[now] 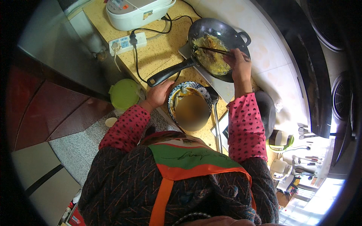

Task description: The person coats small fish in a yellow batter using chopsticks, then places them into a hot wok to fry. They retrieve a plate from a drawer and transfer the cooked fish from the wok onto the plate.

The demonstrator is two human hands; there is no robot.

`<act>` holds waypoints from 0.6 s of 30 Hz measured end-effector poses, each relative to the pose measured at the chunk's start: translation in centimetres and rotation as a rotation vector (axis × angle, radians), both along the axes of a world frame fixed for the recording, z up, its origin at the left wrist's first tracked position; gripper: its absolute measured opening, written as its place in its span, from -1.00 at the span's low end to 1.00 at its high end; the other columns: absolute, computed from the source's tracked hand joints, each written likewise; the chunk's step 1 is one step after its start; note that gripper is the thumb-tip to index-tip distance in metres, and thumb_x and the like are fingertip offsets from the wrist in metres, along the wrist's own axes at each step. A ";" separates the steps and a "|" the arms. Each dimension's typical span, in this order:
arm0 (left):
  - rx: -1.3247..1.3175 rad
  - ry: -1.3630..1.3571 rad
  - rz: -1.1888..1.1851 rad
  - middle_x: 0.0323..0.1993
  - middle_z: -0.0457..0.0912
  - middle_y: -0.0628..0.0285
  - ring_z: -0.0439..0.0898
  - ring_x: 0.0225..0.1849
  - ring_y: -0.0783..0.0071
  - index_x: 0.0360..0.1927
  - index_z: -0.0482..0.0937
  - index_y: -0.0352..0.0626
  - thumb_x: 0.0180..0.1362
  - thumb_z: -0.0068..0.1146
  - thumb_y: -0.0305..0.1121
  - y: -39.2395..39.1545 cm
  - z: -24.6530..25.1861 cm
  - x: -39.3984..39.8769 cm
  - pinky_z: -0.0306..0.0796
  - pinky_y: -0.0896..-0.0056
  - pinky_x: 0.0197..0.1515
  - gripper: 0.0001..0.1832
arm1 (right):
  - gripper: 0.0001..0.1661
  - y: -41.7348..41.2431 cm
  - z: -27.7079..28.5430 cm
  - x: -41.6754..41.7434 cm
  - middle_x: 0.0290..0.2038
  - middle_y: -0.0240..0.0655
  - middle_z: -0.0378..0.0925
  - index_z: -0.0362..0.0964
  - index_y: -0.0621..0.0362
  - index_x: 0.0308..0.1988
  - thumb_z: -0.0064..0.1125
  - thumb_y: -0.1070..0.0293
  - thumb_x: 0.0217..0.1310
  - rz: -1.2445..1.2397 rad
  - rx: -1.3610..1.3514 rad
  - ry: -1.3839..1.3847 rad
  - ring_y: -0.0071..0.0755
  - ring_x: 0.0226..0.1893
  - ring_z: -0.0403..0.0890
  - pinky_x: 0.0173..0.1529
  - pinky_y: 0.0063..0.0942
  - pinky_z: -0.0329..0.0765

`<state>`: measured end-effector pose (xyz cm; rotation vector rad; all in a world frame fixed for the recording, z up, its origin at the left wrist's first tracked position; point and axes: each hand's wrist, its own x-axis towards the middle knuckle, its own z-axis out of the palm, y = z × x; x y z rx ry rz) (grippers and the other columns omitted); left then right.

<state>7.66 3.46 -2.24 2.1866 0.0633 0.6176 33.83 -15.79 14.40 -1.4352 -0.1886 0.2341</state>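
Observation:
Chopsticks [214, 50] are held in my right hand [240, 63], their tips down in yellow food [212, 58] that bubbles at its edges. The food lies in a dark wok [217, 26] with a long black handle [169, 73]. At the counter's front edge my left hand [159, 94] rests close to the handle's end, beside a blue-and-white patterned bowl [172, 99]; it does not grip the handle, and whether it touches the bowl is unclear. Part of the bowl's contents is blurred. Just right of the bowl lies a spatula with a metal shaft [217, 124].
A white rice cooker [135, 17] and a power strip [127, 43] with plugged cords stand on the yellow counter [158, 53]. Left of my left hand is a green lid [124, 94]. A second dark pan [264, 113] sits beyond my right sleeve. A range hood [308, 70] overhangs the right.

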 end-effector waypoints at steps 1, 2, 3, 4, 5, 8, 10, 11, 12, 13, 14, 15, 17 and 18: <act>0.005 -0.012 0.000 -0.03 0.61 -0.02 0.59 -0.01 -0.09 0.07 0.54 -0.17 0.26 0.07 -0.41 0.0 -0.1 0.0 0.49 0.11 -0.02 -0.69 | -0.69 -0.3 0.0 -0.2 -0.23 -0.10 0.63 0.48 0.38 -0.16 0.21 0.28 0.36 -0.007 0.021 0.007 -0.16 -0.35 0.71 -0.19 -0.25 0.75; -0.006 0.016 -0.011 -0.03 0.61 -0.02 0.59 -0.01 -0.09 0.08 0.53 -0.19 0.26 0.07 -0.42 0.1 -0.2 0.0 0.49 0.12 -0.01 -0.68 | -0.69 -0.6 0.0 -0.4 -0.24 -0.11 0.63 0.48 0.37 -0.17 0.21 0.28 0.36 -0.015 0.069 0.015 -0.16 -0.33 0.71 -0.17 -0.24 0.75; -0.006 0.001 -0.002 -0.03 0.61 -0.02 0.58 -0.01 -0.10 0.08 0.54 -0.19 0.25 0.07 -0.42 0.1 -0.5 0.1 0.48 0.12 -0.01 -0.68 | -0.70 -0.8 0.5 -0.9 -0.24 -0.11 0.62 0.48 0.36 -0.17 0.21 0.28 0.36 -0.022 0.116 0.026 -0.16 -0.31 0.71 -0.15 -0.23 0.74; -0.007 -0.015 0.005 -0.03 0.61 -0.03 0.58 0.00 -0.10 0.08 0.54 -0.20 0.25 0.07 -0.43 0.1 -1.0 0.2 0.48 0.11 0.00 -0.68 | -0.71 -0.9 1.0 -1.3 -0.24 -0.11 0.62 0.48 0.34 -0.18 0.21 0.28 0.36 -0.029 0.164 0.037 -0.15 -0.29 0.70 -0.13 -0.23 0.74; -0.008 -0.030 0.012 -0.03 0.61 -0.03 0.58 0.00 -0.11 0.08 0.54 -0.20 0.24 0.08 -0.44 0.2 -1.4 0.2 0.48 0.11 0.00 -0.67 | -0.71 -1.0 1.2 -1.5 -0.24 -0.12 0.61 0.48 0.34 -0.17 0.20 0.28 0.36 -0.041 0.182 0.014 -0.15 -0.28 0.70 -0.12 -0.22 0.74; -0.036 -0.007 0.001 -0.03 0.61 -0.05 0.58 0.01 -0.12 0.07 0.55 -0.21 0.23 0.08 -0.46 0.0 -1.2 0.4 0.47 0.09 0.00 -0.68 | -0.69 -2.4 1.8 -2.5 -0.19 -0.10 0.59 0.47 0.40 -0.12 0.16 0.30 0.39 -0.113 0.251 -0.002 -0.10 -0.22 0.70 -0.09 -0.20 0.73; -0.042 -0.065 0.001 -0.10 0.58 -0.06 0.57 -0.04 -0.12 0.01 0.54 -0.31 0.17 0.13 -0.48 0.0 -1.1 0.5 0.45 0.11 -0.02 -0.68 | -0.68 -3.8 1.6 -3.7 -0.16 -0.06 0.59 0.45 0.43 -0.10 0.14 0.32 0.40 -0.113 0.276 0.002 -0.07 -0.19 0.70 -0.06 -0.19 0.73; -0.045 -0.094 0.002 -0.13 0.56 -0.07 0.56 -0.07 -0.11 -0.02 0.54 -0.36 0.14 0.15 -0.48 0.0 -1.0 0.6 0.45 0.12 -0.03 -0.68 | -0.68 -4.6 1.4 -4.4 -0.15 -0.05 0.58 0.44 0.45 -0.08 0.13 0.33 0.41 -0.113 0.289 0.004 -0.05 -0.17 0.70 -0.05 -0.19 0.73; -0.013 -0.071 0.002 -0.11 0.57 -0.07 0.57 -0.06 -0.11 -0.01 0.54 -0.36 0.15 0.15 -0.49 0.0 -1.1 0.5 0.45 0.13 -0.02 -0.68 | -0.66 -5.4 1.3 -5.1 -0.14 0.01 0.58 0.41 0.48 -0.07 0.09 0.34 0.43 -0.153 0.281 0.027 -0.03 -0.13 0.71 0.00 -0.21 0.71; -0.016 -0.061 -0.001 -0.11 0.57 -0.08 0.57 -0.06 -0.10 0.00 0.54 -0.35 0.15 0.15 -0.49 0.0 -0.9 0.5 0.45 0.14 -0.01 -0.68 | -0.65 -6.4 1.1 -5.7 -0.13 0.02 0.59 0.41 0.49 -0.07 0.09 0.33 0.44 -0.141 0.272 0.027 -0.02 -0.14 0.71 0.01 -0.22 0.70; -0.019 -0.051 -0.003 -0.10 0.58 -0.08 0.57 -0.05 -0.10 0.01 0.54 -0.35 0.16 0.15 -0.49 0.0 -0.7 0.4 0.45 0.15 -0.01 -0.67 | -0.65 -7.5 0.9 -6.2 -0.13 0.03 0.59 0.40 0.49 -0.07 0.08 0.32 0.44 -0.127 0.263 0.027 -0.02 -0.14 0.71 0.02 -0.23 0.70; -0.022 -0.041 -0.007 -0.10 0.58 -0.08 0.57 -0.05 -0.10 0.01 0.53 -0.35 0.17 0.15 -0.49 -0.1 -0.5 0.3 0.45 0.15 0.00 -0.67 | -0.64 -8.5 0.8 -7.0 -0.12 0.04 0.59 0.40 0.50 -0.07 0.07 0.31 0.45 -0.116 0.253 0.027 -0.02 -0.15 0.71 0.04 -0.25 0.69; -0.017 -0.034 -0.007 -0.09 0.58 -0.08 0.58 -0.04 -0.10 0.03 0.53 -0.33 0.19 0.15 -0.49 0.1 -1.2 0.3 0.46 0.16 -0.01 -0.67 | -0.63 -9.6 1.0 -8.9 -0.14 0.04 0.62 0.42 0.49 -0.07 0.05 0.30 0.46 -0.105 0.199 -0.007 -0.10 -0.18 0.72 0.00 -0.31 0.69; -0.013 -0.031 -0.011 -0.09 0.59 -0.08 0.58 -0.04 -0.10 0.04 0.53 -0.33 0.19 0.15 -0.49 0.1 -1.0 0.3 0.46 0.16 -0.02 -0.67 | -0.63 -10.3 0.8 -9.3 -0.15 0.02 0.63 0.43 0.48 -0.06 0.06 0.29 0.46 -0.112 0.164 0.005 -0.13 -0.19 0.73 -0.01 -0.33 0.69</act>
